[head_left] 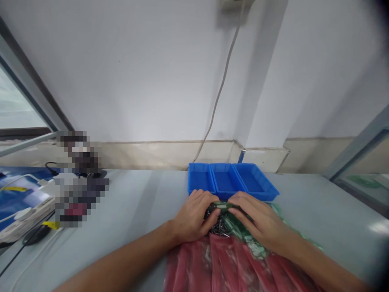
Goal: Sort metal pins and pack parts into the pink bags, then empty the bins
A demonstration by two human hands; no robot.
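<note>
My left hand [194, 215] and my right hand [263, 219] are side by side, fingers curled over the rolled top of a green plastic bag [240, 227]. My thumbs press on the near side of its edge. Dark, slim metal pieces that look like screws [222, 228] show between my hands, under the bag's mouth. Just below lie several red plastic bags [219, 263] in overlapping rows, partly under my right forearm. Directly behind my fingers stands a blue tray with three compartments [243, 196].
The pale tabletop [146, 202] meets a white wall, where a cable [223, 77] hangs behind the tray. At the far left are a white power strip [27, 221], a dark computer mouse [37, 235], wires and a blurred-out patch [80, 190]. A metal frame post [361, 140] rises at right.
</note>
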